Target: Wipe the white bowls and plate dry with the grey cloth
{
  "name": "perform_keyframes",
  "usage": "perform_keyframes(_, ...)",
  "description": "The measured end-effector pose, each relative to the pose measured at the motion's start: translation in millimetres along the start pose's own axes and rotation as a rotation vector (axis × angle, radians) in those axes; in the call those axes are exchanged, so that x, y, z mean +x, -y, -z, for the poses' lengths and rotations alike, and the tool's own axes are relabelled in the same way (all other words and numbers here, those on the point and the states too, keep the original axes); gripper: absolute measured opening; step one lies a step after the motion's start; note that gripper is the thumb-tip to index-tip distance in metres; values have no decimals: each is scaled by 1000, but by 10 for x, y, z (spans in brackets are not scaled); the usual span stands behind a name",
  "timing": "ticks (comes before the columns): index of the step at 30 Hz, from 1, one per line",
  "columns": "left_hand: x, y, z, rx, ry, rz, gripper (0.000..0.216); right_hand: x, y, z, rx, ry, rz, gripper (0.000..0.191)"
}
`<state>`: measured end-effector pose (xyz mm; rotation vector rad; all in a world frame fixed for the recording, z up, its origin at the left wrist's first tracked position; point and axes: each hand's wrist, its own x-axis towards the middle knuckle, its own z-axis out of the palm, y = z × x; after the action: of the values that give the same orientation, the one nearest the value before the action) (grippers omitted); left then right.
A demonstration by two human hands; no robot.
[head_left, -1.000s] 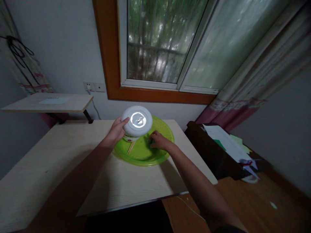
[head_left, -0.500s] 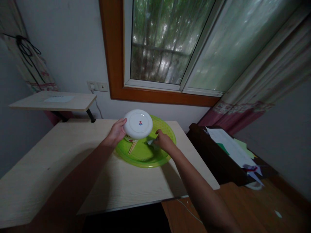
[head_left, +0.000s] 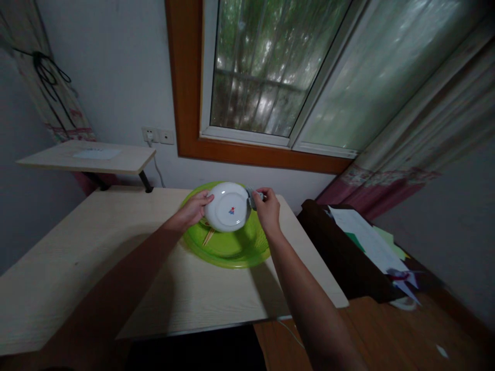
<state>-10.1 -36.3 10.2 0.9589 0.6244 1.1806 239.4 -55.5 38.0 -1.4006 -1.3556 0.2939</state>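
My left hand [head_left: 195,206] grips the left rim of a white plate [head_left: 227,207] and holds it tilted, its underside with a small red mark facing me, above a round green tray [head_left: 232,247]. My right hand [head_left: 266,206] is closed on a small pale cloth or wipe [head_left: 253,197] and holds it against the plate's right edge. Wooden chopsticks [head_left: 209,236] lie on the tray under the plate. Part of another item on the tray is hidden behind the plate.
The tray rests on a pale wooden table [head_left: 96,257] under a window [head_left: 266,77]. A small raised shelf [head_left: 88,157] stands at the left. A dark cabinet with papers [head_left: 367,232] is at the right, and a curtain [head_left: 417,139] hangs beside it.
My right hand picked the cloth up from the tray and brought it to the plate's right edge. My left hand tilted the plate more upright. The view shifted slightly.
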Motion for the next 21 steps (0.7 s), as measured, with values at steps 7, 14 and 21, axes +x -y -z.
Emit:
perform_keyframes(7, -56, -30, -58, 70, 76, 32, 45, -178, 229, -265, 8, 139, 248, 31)
perform_keyframes(14, -144, -188, 22, 123, 93, 41, 48, -299, 235, -332, 37, 124, 617, 46)
perform_keyframes(21, -329, -164, 199, 58, 87, 50, 48, -306, 165, -354, -71, 203, 598, 43)
